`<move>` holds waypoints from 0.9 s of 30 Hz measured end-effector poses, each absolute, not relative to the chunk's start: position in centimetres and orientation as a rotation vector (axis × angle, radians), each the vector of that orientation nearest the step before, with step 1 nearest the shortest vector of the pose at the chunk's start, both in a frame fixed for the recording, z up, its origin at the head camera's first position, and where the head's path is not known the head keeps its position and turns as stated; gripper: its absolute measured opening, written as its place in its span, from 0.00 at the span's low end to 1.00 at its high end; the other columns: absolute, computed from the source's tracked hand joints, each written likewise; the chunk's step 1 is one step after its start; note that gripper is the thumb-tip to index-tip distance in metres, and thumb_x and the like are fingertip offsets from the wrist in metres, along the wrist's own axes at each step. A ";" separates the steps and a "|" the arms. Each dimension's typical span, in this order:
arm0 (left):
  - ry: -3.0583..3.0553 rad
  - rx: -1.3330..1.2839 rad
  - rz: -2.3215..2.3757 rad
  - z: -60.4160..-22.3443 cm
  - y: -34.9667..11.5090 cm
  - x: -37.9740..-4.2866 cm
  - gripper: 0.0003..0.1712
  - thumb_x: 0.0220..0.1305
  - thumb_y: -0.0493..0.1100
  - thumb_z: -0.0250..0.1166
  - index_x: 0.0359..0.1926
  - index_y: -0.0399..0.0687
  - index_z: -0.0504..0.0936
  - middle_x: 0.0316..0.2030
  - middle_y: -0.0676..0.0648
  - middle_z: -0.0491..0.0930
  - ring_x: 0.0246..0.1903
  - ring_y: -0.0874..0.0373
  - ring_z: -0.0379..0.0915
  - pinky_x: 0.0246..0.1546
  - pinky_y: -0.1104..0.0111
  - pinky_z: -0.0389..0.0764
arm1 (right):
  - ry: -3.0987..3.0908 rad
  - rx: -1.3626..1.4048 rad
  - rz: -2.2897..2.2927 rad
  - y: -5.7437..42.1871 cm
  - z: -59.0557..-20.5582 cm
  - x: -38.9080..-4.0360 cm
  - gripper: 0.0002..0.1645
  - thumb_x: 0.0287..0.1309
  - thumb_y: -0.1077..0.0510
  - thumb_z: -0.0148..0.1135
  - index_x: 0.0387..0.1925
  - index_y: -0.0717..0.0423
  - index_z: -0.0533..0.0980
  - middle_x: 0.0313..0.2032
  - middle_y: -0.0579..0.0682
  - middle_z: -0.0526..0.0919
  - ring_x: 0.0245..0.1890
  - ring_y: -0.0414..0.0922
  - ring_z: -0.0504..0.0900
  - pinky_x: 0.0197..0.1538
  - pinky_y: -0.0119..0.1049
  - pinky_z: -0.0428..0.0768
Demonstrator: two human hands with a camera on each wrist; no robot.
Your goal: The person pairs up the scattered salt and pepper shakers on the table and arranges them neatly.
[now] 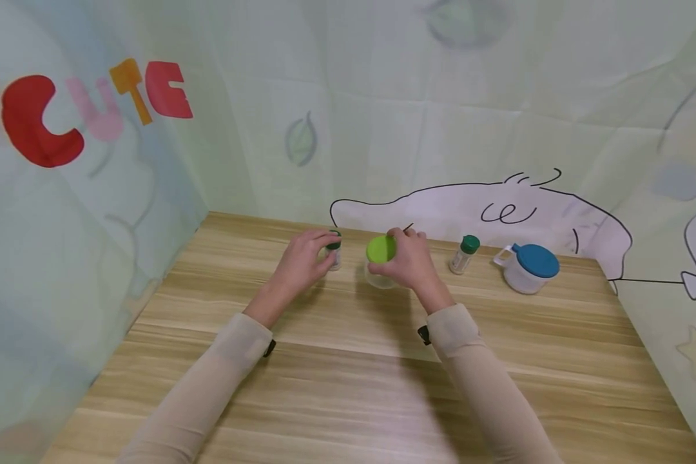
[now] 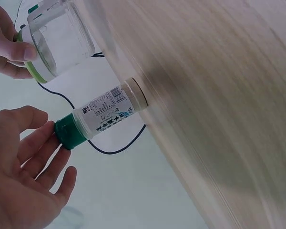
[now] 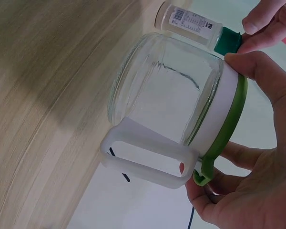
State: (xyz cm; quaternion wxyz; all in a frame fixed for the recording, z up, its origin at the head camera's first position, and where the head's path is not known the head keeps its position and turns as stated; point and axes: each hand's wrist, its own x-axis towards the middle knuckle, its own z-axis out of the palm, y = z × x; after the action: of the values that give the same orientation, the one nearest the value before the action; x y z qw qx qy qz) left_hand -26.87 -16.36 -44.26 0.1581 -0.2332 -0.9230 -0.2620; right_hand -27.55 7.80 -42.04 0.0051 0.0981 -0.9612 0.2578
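A small clear shaker bottle (image 2: pixel 107 109) with a green cap and printed label stands near the back of the wooden table. My left hand (image 1: pixel 301 261) is at its cap (image 2: pixel 70 131); the fingertips touch the cap while the thumb stays apart from it. To its right is a glass jar (image 3: pixel 167 81) with a white collar, a pale handle (image 3: pixel 150 160) and a green lid (image 1: pixel 381 249). My right hand (image 1: pixel 410 260) grips the jar from above around its lid and collar, thumb on one side and fingers on the other. The jar looks empty.
Right of the jar stands a second shaker bottle (image 1: pixel 464 254) with a green cap. Farther right is a handled jar (image 1: pixel 524 277) with a blue lid (image 1: pixel 538 260). A printed cloth (image 1: pixel 371 148) hangs behind the wooden table (image 1: pixel 336 380) and along both its sides.
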 end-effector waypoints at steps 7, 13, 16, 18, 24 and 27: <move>-2.644 -0.660 -0.756 -44.2 -16.5 -26.7 0.19 0.69 0.36 0.70 0.59 0.38 0.86 0.59 0.38 0.85 0.63 0.41 0.79 0.68 0.46 0.76 | -2.989 0.353 0.770 6.8 -42.1 -27.9 0.48 0.52 0.40 0.79 0.67 0.62 0.74 0.56 0.65 0.78 0.55 0.60 0.72 0.51 0.52 0.79; -2.649 -0.669 -0.737 -44.0 -16.5 -26.7 0.19 0.69 0.36 0.70 0.59 0.38 0.86 0.60 0.38 0.85 0.63 0.41 0.79 0.68 0.45 0.75 | -2.995 0.333 0.782 6.3 -42.3 -28.0 0.48 0.52 0.41 0.80 0.67 0.62 0.73 0.56 0.65 0.78 0.55 0.60 0.71 0.52 0.53 0.78; -2.645 -0.662 -0.741 -44.0 -16.5 -26.7 0.19 0.68 0.35 0.71 0.59 0.38 0.86 0.59 0.38 0.85 0.63 0.41 0.79 0.68 0.45 0.75 | -2.996 0.330 0.781 6.1 -42.5 -28.2 0.48 0.52 0.41 0.80 0.67 0.62 0.73 0.55 0.65 0.78 0.55 0.60 0.71 0.52 0.52 0.78; -2.644 -0.659 -0.746 -44.0 -16.5 -26.7 0.19 0.68 0.35 0.71 0.59 0.38 0.87 0.59 0.38 0.85 0.63 0.41 0.79 0.68 0.46 0.76 | -2.995 0.332 0.776 5.9 -42.6 -28.3 0.48 0.52 0.41 0.79 0.67 0.62 0.73 0.55 0.65 0.78 0.55 0.60 0.71 0.53 0.52 0.78; -2.631 -0.681 -0.752 -44.1 -16.4 -26.8 0.18 0.69 0.35 0.71 0.58 0.38 0.87 0.59 0.38 0.85 0.62 0.41 0.80 0.68 0.47 0.76 | -2.989 0.311 0.760 5.4 -42.9 -28.5 0.48 0.52 0.40 0.80 0.66 0.62 0.74 0.55 0.65 0.78 0.55 0.60 0.71 0.54 0.53 0.77; -2.635 -0.679 -0.748 -44.0 -16.4 -26.7 0.18 0.69 0.34 0.71 0.59 0.38 0.87 0.59 0.38 0.85 0.62 0.41 0.80 0.68 0.47 0.76 | -2.983 0.298 0.757 5.2 -43.2 -28.6 0.48 0.52 0.39 0.79 0.67 0.62 0.74 0.56 0.65 0.78 0.55 0.60 0.71 0.54 0.52 0.77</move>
State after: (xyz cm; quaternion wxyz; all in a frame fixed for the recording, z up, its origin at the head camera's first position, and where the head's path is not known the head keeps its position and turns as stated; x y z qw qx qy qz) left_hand -26.71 -16.40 -44.05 0.1591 -0.2374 -0.9219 -0.2617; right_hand -28.56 5.18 -43.17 0.0247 0.0965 -0.9644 0.2449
